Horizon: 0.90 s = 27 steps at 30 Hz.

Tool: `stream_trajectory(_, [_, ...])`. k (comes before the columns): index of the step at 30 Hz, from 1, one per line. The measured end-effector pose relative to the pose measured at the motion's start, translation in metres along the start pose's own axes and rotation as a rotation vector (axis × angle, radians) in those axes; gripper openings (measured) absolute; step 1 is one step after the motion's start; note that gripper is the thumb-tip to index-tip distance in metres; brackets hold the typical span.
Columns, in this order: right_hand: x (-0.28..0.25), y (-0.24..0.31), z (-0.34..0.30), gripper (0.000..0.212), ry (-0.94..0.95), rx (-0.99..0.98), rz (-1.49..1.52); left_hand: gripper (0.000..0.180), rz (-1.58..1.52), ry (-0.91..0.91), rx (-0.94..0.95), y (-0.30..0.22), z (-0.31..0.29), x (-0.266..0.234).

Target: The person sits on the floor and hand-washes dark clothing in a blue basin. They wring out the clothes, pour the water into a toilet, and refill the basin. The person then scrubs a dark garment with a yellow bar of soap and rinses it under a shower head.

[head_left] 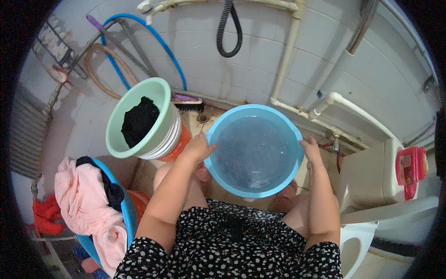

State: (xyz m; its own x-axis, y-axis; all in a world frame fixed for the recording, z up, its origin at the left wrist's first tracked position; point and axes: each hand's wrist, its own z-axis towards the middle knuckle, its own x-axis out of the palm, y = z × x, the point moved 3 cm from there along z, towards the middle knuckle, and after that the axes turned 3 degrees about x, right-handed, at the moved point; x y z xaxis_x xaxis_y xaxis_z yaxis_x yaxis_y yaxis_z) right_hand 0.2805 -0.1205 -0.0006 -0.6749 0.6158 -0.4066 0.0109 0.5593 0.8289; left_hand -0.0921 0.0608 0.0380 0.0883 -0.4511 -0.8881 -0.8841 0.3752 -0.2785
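A round blue basin [253, 191] with cloudy water [255, 149] in it is in front of me, above the tiled floor. On its left rim, my left hand [199, 149] is closed, thumb over the edge. My right hand [311, 151] grips the opposite rim, its fingers partly hidden. Left of the basin, a pale green basin [162, 93] holds a wad of black cloth [140, 122] and sits on stacked buckets [169, 139], white and orange. Closer on the left, pink clothing [86, 197] and dark cloth spill over another blue basin [130, 209].
At right stands a toilet [357, 242] with its tank [367, 172] and a pink-red container [411, 167]. Pipes [285, 56] and a tap [335, 142] line the tiled wall. A scrub brush [189, 103] lies behind the buckets; a blue hose [162, 42] hangs at back left.
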Motion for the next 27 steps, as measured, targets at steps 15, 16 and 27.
stream_trajectory(15, [0.016,-0.009,-0.001,0.054,-0.015,-0.069,-0.417,0.05,-0.453,-0.181,-0.127,0.026,0.037,0.047])
stream_trajectory(16, [0.015,-0.008,-0.009,0.053,-0.029,-0.072,-0.417,0.049,-0.389,-0.218,-0.104,0.026,0.032,0.044])
stream_trajectory(27, [-0.068,0.086,-0.135,0.042,0.049,-0.205,0.07,0.039,-1.242,-0.195,0.128,-0.032,-0.076,-0.088])
